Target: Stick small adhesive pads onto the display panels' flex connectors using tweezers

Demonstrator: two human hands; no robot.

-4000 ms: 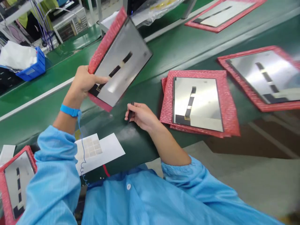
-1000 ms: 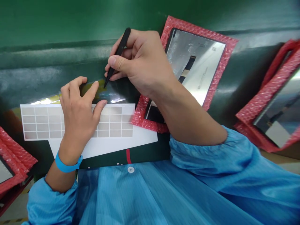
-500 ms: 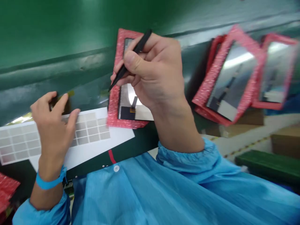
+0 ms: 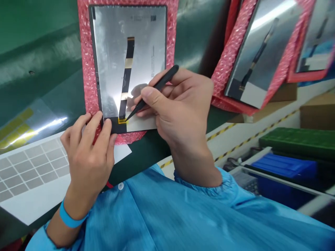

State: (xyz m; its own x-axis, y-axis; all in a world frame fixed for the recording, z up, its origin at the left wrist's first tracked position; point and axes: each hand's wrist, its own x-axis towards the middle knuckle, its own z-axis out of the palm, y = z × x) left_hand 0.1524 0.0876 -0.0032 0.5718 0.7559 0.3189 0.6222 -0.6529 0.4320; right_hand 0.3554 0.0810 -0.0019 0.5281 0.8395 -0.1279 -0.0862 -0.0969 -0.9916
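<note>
My right hand pinches black tweezers, and their tip meets the yellow-edged end of a flex cable. That dark ribbon runs up the silver back of a display panel. Under the panel lies pink bubble wrap, showing along its sides and lower edge. My left hand rests with fingers stretched and slightly apart on the panel's dark lower left corner. A sheet of grey square stickers reaches under or beside this hand; which one, I cannot tell.
At the upper right, another panel and one more lie on pink wrap. A clear film with yellow squares is at the left. Beyond the table edge are a blue bin and cardboard boxes.
My left hand has moved from the sticker sheet to the panel's corner. The tweezers in my right hand have come down to the cable's end. The view has shifted, uncovering more of the panel.
</note>
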